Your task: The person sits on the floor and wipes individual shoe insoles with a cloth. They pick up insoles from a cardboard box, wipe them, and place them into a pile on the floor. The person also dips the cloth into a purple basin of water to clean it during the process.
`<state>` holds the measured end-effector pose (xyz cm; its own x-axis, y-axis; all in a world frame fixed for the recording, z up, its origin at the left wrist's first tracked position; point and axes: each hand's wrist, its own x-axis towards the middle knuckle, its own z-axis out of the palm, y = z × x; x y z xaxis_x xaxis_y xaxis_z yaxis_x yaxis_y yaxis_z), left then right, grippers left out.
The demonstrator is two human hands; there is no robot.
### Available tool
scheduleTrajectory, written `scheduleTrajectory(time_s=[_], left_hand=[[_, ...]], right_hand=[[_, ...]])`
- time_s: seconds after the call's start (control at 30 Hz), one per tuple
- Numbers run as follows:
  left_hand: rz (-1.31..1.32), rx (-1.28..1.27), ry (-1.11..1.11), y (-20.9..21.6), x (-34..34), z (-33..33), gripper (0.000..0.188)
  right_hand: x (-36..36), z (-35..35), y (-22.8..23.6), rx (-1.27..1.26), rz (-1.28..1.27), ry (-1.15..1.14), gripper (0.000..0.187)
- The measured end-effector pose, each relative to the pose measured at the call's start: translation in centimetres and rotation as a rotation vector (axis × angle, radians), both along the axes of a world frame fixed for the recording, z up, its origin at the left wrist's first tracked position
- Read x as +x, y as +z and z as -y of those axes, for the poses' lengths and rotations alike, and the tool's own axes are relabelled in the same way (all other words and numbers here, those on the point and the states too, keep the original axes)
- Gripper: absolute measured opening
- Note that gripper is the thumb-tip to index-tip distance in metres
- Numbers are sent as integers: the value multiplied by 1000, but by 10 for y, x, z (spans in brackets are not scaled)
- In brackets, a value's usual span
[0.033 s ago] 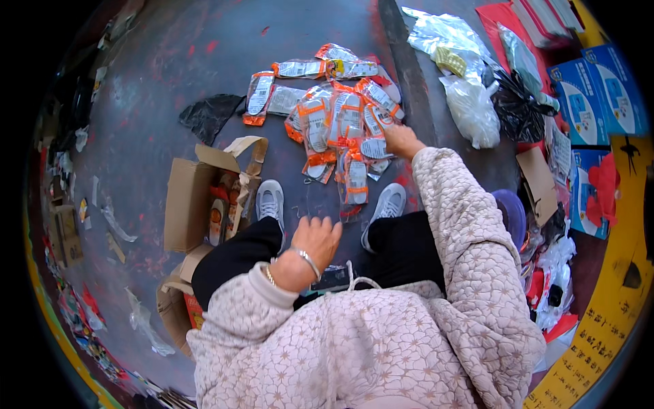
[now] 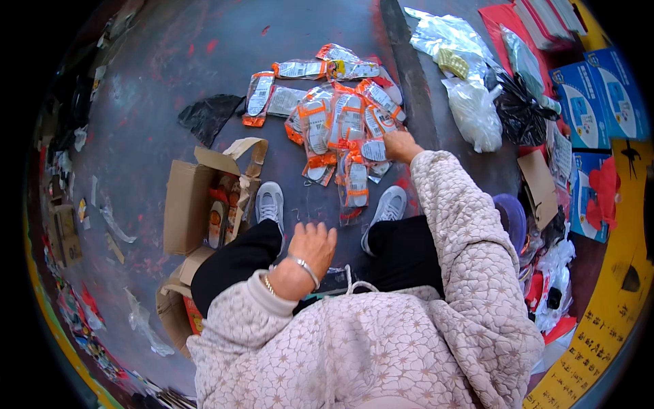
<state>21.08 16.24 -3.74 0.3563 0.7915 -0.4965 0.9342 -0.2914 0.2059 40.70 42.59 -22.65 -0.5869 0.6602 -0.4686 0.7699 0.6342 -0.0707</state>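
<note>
A heap of flat clear packets (image 2: 346,121) with orange edges and pale printed labels lies on the floor in front of my feet. What is inside the packets is hard to make out. At the heap's right side, the curled fingers of my right hand (image 2: 403,146) close on the edge of an orange-edged packet (image 2: 374,150); the fingertips are partly hidden. My left hand (image 2: 310,253), with a bracelet at the wrist, hovers palm down above the floor between my knees. Its fingers are extended and it holds nothing.
An open cardboard box (image 2: 187,204) with packets inside stands by my left shoe, and a black plastic sheet (image 2: 208,117) lies beyond it. To the right are a white plastic bag (image 2: 473,112), a black bag (image 2: 521,105), blue boxes (image 2: 579,102) and a purple basin (image 2: 511,217).
My left hand has drawn back slightly toward me. My right hand has shifted a little lower at the heap's right edge; the packets look much the same.
</note>
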Motion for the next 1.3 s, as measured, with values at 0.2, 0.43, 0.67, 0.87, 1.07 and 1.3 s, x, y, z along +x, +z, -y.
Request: scheduleTrajectory(time_s=[0.2, 0.43, 0.67, 0.87, 1.07, 1.3], left_hand=[[-90, 127, 72, -2, -17, -9, 42], [-124, -10, 39, -12, -18, -16, 44], [-103, 14, 30, -16, -12, -19, 43], [-86, 46, 55, -18, -9, -9, 41], [-60, 64, 56, -8, -12, -17, 46], [363, 553, 494, 23, -42, -59, 63]], right_hand=[[-12, 15, -87, 276, -99, 83, 13], [-10, 19, -121, 437, -1, 197, 34], [-15, -13, -98, -40, -40, -155, 45], [0, -67, -40, -211, -618, -474, 25], [28, -91, -2, -299, -529, -651, 18], [-24, -57, 131, -1244, -1273, -835, 19]])
